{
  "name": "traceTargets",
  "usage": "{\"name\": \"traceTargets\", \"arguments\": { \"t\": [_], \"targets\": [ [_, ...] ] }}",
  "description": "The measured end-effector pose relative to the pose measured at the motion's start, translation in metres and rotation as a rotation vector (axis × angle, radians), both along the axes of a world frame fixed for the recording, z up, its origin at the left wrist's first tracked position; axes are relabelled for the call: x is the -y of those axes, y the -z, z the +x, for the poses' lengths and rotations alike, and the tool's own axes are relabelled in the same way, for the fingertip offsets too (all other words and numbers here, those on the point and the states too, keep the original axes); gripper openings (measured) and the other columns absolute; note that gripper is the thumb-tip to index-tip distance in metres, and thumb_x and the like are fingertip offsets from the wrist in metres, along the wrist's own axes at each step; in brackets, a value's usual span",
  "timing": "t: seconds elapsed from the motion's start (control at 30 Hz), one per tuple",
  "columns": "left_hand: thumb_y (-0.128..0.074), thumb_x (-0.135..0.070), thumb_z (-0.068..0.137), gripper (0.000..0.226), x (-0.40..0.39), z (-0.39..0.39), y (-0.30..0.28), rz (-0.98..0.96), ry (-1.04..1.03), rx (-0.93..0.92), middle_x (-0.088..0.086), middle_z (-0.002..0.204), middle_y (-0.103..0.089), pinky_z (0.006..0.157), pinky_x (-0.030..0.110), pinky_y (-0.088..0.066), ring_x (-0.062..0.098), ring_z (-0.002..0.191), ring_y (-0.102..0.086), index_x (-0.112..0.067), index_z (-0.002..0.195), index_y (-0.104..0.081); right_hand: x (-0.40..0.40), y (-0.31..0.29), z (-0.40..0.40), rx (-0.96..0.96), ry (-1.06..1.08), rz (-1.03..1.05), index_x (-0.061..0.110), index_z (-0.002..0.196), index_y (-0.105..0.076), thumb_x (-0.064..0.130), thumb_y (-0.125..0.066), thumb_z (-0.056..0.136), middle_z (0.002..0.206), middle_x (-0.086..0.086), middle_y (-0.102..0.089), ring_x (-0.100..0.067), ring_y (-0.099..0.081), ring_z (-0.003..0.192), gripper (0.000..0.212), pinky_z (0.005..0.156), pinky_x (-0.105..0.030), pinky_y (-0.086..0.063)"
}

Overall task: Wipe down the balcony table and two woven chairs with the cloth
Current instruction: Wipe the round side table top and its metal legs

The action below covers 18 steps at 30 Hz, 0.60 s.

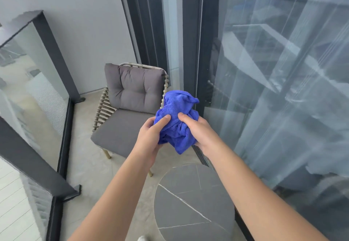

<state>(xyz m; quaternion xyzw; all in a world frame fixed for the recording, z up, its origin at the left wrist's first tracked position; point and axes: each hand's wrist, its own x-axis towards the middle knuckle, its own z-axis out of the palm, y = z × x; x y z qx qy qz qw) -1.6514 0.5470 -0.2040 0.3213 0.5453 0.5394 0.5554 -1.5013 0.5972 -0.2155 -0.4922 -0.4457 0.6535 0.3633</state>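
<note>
Cloth (176, 121) sat bunched in mid-air above the chair (120, 127) and beyond the tabletop (190, 203), both hands, left (149, 136) and right (196, 129), curled tight around it, probably gathering a wiping pad.

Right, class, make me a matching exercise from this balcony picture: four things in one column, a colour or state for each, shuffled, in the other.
Things:
1. cloth
2. table
3. back cushion
4. chair frame

Descriptions:
A. dark stone top with pale veins
B. bunched up, held in both hands
C. beige woven cord
D. grey, tufted, propped upright

Pairs: 1-B, 2-A, 3-D, 4-C
</note>
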Motion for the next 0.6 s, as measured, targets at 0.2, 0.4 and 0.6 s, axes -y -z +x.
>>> {"name": "traceTargets", "arguments": {
  "t": [0.2,0.4,0.6],
  "targets": [
    [-0.071,-0.030,0.094,0.040,-0.012,-0.010,-0.001,0.016,0.146,0.010,0.016,0.116,-0.074,0.074,0.036,-0.056,0.028,0.094,-0.073,-0.006,0.126,-0.062,0.009,0.004,-0.004,0.006,0.149,0.015,0.027,0.115,-0.070,0.044,-0.071,0.092,0.107,0.002,-0.079,-0.022,-0.076,0.101,0.029,0.101,-0.052,-0.056],
    [-0.071,-0.031,0.095,0.039,-0.006,-0.070,0.009,0.008,0.242,0.029,0.016,0.114,-0.075,0.077,0.038,-0.058,0.036,0.102,-0.073,-0.006,0.124,-0.062,0.025,0.010,-0.059,0.003,0.210,0.004,0.026,0.117,-0.071,0.048,-0.073,0.084,0.107,0.000,-0.080,-0.024,-0.076,0.102,0.040,0.102,-0.054,-0.055],
    [-0.071,-0.032,0.094,0.044,0.004,-0.138,0.024,-0.013,0.285,0.023,0.016,0.118,-0.073,0.075,0.036,-0.056,0.033,0.102,-0.073,-0.005,0.127,-0.061,0.045,0.030,-0.129,-0.009,0.281,-0.026,0.027,0.110,-0.072,0.044,-0.072,0.089,0.108,0.000,-0.079,-0.023,-0.075,0.104,0.027,0.103,-0.053,-0.055]
  ]
}}
